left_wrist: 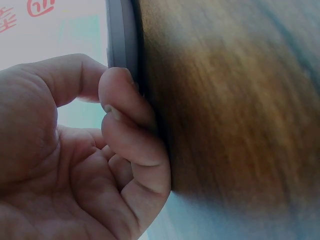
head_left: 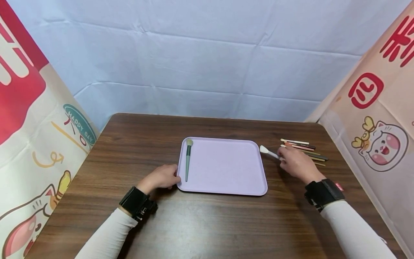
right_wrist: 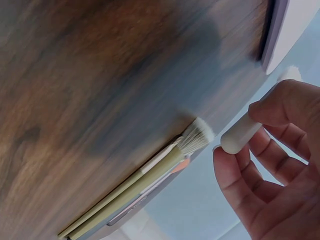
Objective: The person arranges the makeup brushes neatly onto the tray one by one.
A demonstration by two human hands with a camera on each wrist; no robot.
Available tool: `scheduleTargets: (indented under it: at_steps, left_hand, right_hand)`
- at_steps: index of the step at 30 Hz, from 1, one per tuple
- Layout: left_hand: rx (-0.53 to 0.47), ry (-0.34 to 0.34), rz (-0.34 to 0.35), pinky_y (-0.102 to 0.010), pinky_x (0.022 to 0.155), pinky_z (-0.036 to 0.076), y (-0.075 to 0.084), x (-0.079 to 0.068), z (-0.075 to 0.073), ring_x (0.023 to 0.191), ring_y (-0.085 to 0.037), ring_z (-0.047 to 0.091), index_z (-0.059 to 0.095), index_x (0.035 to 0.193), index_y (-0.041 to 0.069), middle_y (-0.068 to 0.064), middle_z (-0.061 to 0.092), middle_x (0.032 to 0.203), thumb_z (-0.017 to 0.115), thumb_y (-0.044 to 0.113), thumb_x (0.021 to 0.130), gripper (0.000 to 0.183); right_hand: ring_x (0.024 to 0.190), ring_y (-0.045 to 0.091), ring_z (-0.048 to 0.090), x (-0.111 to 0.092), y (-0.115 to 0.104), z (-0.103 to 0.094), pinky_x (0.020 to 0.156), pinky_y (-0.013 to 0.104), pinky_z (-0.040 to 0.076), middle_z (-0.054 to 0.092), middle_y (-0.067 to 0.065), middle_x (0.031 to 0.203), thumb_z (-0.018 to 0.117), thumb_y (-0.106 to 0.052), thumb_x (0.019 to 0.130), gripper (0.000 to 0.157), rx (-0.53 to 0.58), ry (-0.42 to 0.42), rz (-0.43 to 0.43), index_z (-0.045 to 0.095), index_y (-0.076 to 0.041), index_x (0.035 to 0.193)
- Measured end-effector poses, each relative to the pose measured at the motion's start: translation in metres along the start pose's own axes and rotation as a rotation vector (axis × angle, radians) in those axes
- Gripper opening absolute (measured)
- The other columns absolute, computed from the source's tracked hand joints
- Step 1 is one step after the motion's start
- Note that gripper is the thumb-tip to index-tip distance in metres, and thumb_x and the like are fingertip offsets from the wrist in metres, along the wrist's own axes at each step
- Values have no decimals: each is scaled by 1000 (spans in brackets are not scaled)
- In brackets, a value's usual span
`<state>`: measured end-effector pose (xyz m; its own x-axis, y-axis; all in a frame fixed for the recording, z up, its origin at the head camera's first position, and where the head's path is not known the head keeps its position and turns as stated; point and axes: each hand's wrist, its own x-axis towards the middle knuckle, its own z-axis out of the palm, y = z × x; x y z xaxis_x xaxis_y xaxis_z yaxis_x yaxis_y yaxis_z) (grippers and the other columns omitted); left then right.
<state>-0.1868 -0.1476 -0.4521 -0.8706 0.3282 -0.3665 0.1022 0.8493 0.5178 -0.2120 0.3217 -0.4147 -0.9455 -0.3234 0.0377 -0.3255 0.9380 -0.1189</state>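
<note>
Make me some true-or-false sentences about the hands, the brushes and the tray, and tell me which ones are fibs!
1. The left hand grips the tray. True.
2. Three brushes lie in the tray. False: only one does, the green brush.
3. The right hand holds a white brush. True.
4. The other brushes are left of the tray. False: the loose brushes lie to its right.
5. The table is brown. True.

the left sleeve (head_left: 108,233) and right sleeve (head_left: 357,230) are white, with a broad black left wristband (head_left: 134,201) and black right wristband (head_left: 323,194) bearing a small red tag (head_left: 339,186).
</note>
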Motion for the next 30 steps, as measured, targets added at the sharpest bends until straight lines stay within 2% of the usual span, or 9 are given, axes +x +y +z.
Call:
scheduleTargets:
  at_steps: [14,20,30]
  left_hand:
    - [1,2,7,-30,60,45,0,-1,0,57,-15,61,57,89,10,-2,62,66,63,19,91,11]
    - [-3,-5,-2,-29,60,44,1,0,0,58,-15,60,57,89,10,-3,62,66,63,19,91,11]
    - [-1,-7,-1,-29,60,44,1,-1,-1,58,-15,60,57,90,10,-3,62,67,63,18,92,10]
  right_hand:
    - [69,22,55,11,-20,2,62,41,46,65,11,88,67,-2,83,22,34,-8,-18,64,0,104]
    - [73,24,55,15,-30,4,65,42,46,64,15,95,64,-3,86,22,64,-30,14,63,1,107]
    - [80,30,58,23,-49,8,71,47,47,65,18,96,64,-6,87,24,46,-51,62,64,3,109]
